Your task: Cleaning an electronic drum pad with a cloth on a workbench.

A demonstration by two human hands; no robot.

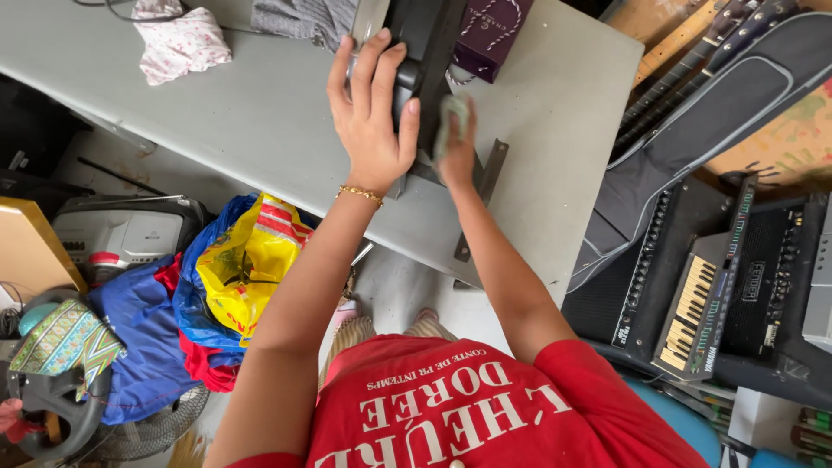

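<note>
Left hand (371, 108) lies flat, fingers spread, on top of a black rigid device (426, 52) that stands on the grey table (260, 121) near its far edge. It is pressing and steadying, not clamping. Right hand (457, 147) is closed around a small pale green cloth (451, 117), bunched up and held against the device's side (whether the pad touches plastic or metal I cannot tell).

Handling, as a judgement:
- Device looks stiff and moderately heavy, with a hard smooth shell, so probably slippery under a bare palm. A flat metal bracket (481, 195) runs out from under it toward the near table edge, so the base likely sits firm.
- Best hold: palm on the top face, as now, or fingers hooked over the upper edge. Avoid any thin projecting parts.
- Cloth is soft and light, and conforms to anything. Grip it as a wad, or it will slide out of the fingers.

Nearby: a dark purple box (487, 35) just behind the device and a pink-patterned cloth (180, 43) well apart to the left.
</note>
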